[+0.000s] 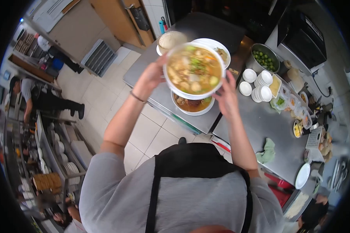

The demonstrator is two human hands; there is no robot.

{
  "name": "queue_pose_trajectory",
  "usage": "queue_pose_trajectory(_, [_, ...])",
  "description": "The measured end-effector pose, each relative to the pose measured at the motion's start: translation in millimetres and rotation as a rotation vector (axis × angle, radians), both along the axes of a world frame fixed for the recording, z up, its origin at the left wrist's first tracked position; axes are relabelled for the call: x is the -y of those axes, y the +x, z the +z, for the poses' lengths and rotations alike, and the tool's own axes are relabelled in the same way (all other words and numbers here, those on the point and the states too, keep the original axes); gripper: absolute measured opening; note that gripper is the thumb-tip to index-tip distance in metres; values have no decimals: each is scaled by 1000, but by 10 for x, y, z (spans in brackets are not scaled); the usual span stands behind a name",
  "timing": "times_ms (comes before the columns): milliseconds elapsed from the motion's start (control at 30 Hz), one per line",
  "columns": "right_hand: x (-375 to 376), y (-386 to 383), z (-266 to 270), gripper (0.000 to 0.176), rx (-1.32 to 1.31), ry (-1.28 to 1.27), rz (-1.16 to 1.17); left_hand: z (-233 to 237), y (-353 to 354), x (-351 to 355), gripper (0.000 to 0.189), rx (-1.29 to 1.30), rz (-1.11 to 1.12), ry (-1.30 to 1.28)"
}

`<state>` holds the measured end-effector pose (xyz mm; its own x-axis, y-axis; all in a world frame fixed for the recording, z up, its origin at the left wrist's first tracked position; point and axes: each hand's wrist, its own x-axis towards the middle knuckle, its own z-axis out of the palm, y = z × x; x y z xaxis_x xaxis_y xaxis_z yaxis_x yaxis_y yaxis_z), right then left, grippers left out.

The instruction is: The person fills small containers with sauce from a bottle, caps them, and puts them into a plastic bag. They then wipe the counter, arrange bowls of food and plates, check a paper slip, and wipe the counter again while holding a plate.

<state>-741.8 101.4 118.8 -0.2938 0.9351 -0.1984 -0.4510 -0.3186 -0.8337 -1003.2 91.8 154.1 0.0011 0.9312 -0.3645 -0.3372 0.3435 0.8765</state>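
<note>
Between my two hands is a large white bowl of soup [193,72], filled with broth, pale chunks and chopped greens. My left hand [155,73] grips its left rim, and my right hand [226,95] holds the right side. Beneath it, partly covered, a second bowl with dark meat in broth [193,105] stands near the edge of the steel counter [151,93]. Just behind the held bowl are a white plate with some food [223,54] and a dome of rice [172,39], both partly hidden.
To the right, stacked small white bowls [263,79] stand near a metal pot of green fruit [265,58]. A green cloth [266,150] and a white plate [302,176] lie on the right counter. Two people [31,91] [52,48] stand at left; shelves of dishes [68,159] line that side.
</note>
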Motion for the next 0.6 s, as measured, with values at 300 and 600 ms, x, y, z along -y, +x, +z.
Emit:
queue_pose_trajectory(300, [-113,-1790,-518,53,-73,-119,118,-432,-1859,96,46,78,94,-60])
queue_pose_trajectory(600, [-14,-2596,-1234,46,59,-162,-16,-1165,-2481,109,46,222,120,-115])
